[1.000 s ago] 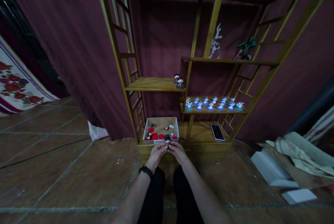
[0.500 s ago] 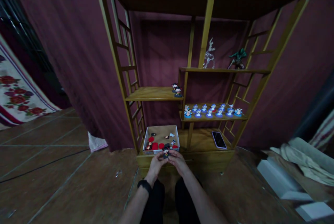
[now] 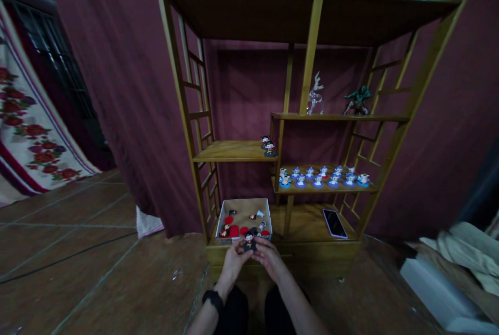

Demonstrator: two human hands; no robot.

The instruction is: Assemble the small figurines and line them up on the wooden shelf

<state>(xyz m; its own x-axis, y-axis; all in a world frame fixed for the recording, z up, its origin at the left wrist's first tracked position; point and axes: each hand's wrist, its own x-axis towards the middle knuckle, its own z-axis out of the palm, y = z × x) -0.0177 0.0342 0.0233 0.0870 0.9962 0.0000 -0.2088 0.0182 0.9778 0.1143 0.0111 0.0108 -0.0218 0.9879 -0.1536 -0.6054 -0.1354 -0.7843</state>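
Between my two hands a small figurine (image 3: 249, 241) with black hair, a dark outfit and a dark round base stands upright. My left hand (image 3: 236, 259) grips it from the left, with a dark band on the wrist. From the right, my right hand (image 3: 268, 257) pinches its base. Just behind them is an open cardboard box (image 3: 246, 205) holding red discs and several loose figurine parts. Two similar black-haired figurines (image 3: 268, 147) stand one behind the other at the right end of the left middle shelf (image 3: 234, 151).
Several blue-and-white figurines (image 3: 317, 181) fill the lower right shelf. A clear deer figurine (image 3: 315, 95) and a green figure (image 3: 357, 100) stand above. A phone (image 3: 334, 223) lies on the cabinet's bottom board. A grey-white box (image 3: 440, 293) and cloth are at right; a cable (image 3: 70, 257) crosses the floor.
My view has tilted up a little, so the shelf appears lower in the picture. Both hands still hold the figurine in front of the box.
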